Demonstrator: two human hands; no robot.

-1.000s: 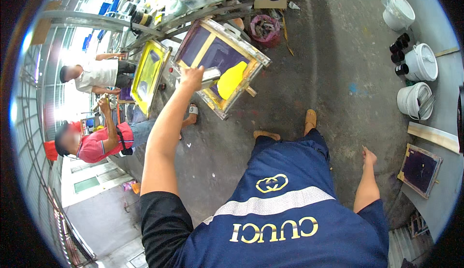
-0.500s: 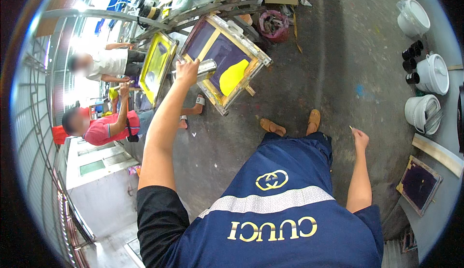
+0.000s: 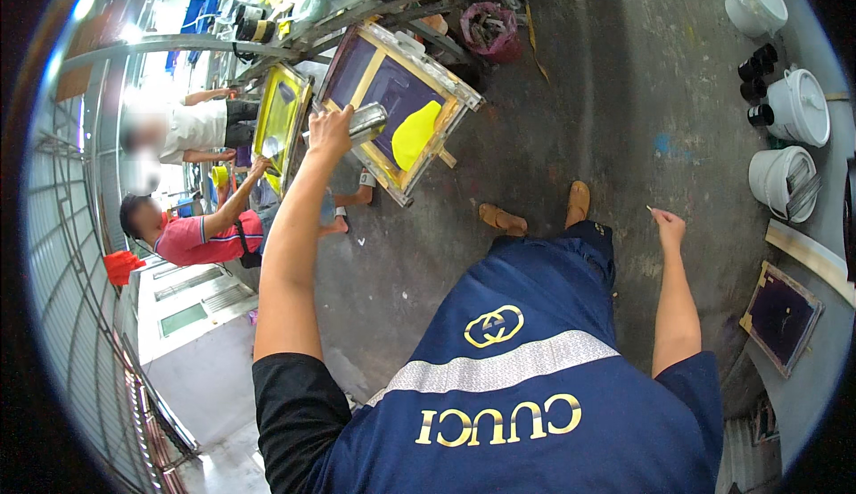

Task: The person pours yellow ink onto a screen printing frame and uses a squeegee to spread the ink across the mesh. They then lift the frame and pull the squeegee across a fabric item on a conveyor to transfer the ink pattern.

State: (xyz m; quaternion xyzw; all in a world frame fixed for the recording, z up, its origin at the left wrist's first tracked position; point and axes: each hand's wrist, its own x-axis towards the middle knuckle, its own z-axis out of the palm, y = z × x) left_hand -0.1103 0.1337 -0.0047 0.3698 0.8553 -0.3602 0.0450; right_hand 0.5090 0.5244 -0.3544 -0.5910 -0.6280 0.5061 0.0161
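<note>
My left hand is closed on a long metal tool, held over the lower left of a screen frame with dark mesh and yellow tape strips. A glossy pool of yellow ink lies on that mesh, to the right of the tool. My right hand is out to the right over the floor, pinching a small thin pale item. Left of the dark screen stands a second screen, coated yellow.
Two co-workers, in red and white, stand at left. A cluttered rack and pink bag lie ahead. White buckets, black cans and another screen line the right wall.
My right hand has risen forward. My left hand with the metal tool has moved slightly up and left over the screen. The red-shirted co-worker's arm has shifted toward the yellow screen.
</note>
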